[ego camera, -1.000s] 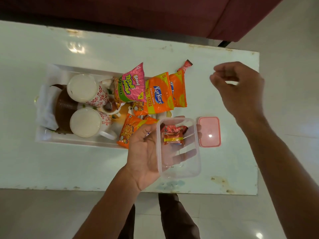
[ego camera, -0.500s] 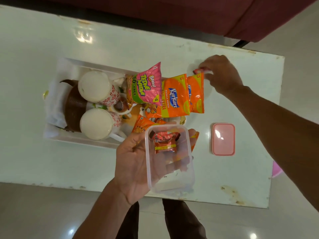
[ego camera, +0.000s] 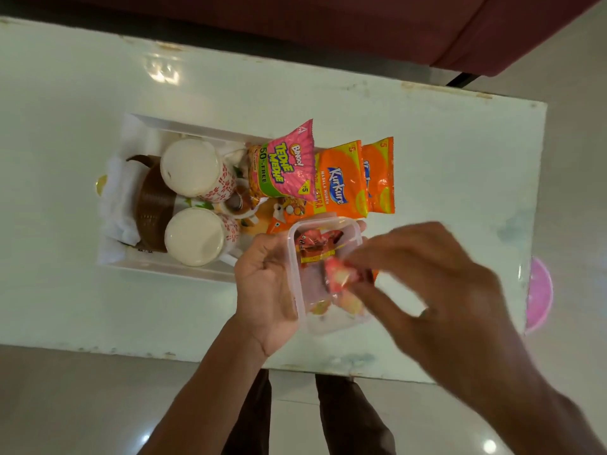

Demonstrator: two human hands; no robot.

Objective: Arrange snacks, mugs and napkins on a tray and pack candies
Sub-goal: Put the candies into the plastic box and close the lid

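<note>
1. Head view: the left hand (ego camera: 266, 284) cradles the clear plastic container (ego camera: 323, 274) above the table's (ego camera: 427, 152) near edge, mouth up to receive candies.
2. The right hand (ego camera: 437, 287) pinches a wrapped candy (ego camera: 340, 277) over the opening, ready to drop it.

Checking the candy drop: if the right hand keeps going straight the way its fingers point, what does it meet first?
Likely the clear container held by the left hand. The right hand points its fingers, pinching a candy, over the opening; motion blur makes depth uncertain.
</note>
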